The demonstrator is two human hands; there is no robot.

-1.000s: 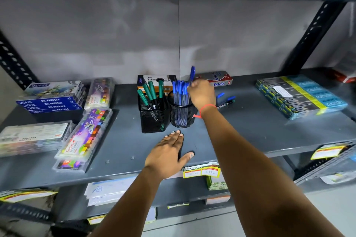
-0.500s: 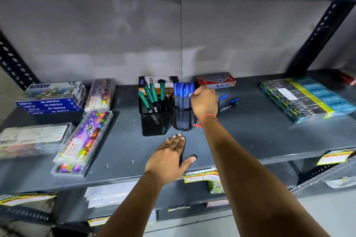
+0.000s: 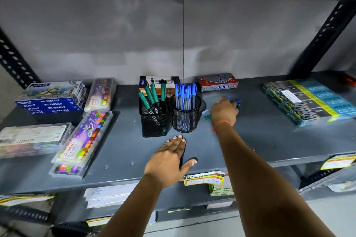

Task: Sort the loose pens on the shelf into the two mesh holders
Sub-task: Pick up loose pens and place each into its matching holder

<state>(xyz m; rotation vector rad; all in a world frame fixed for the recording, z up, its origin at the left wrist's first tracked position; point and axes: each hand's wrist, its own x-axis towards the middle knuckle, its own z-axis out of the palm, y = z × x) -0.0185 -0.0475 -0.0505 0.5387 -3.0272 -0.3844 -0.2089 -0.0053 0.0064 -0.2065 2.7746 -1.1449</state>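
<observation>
A square black mesh holder (image 3: pixel 154 125) at the middle of the grey shelf (image 3: pixel 260 140) holds green-capped pens (image 3: pixel 154 94). Touching its right side, a round mesh holder (image 3: pixel 185 121) is packed with blue pens (image 3: pixel 185 92). Just right of it, my right hand (image 3: pixel 224 110) lies blurred over the loose pens. A blue cap (image 3: pixel 238 100) sticks out past the fingers and a green end (image 3: pixel 207 117) shows by the wrist. The grip itself is hidden. My left hand (image 3: pixel 169 159) rests flat on the shelf in front of the holders, fingers spread.
A red Softek box (image 3: pixel 218 82) and an orange pen box (image 3: pixel 154 82) stand against the back wall. Oil pastel boxes (image 3: pixel 52 102) and clear pastel cases (image 3: pixel 84 138) fill the left. A wrapped pencil pack (image 3: pixel 308 100) lies at right. Price tags (image 3: pixel 204 179) hang from the front edge.
My right hand let the blue pen drop into the round holder, then moved right and down onto the loose pens. My left hand stayed flat on the shelf.
</observation>
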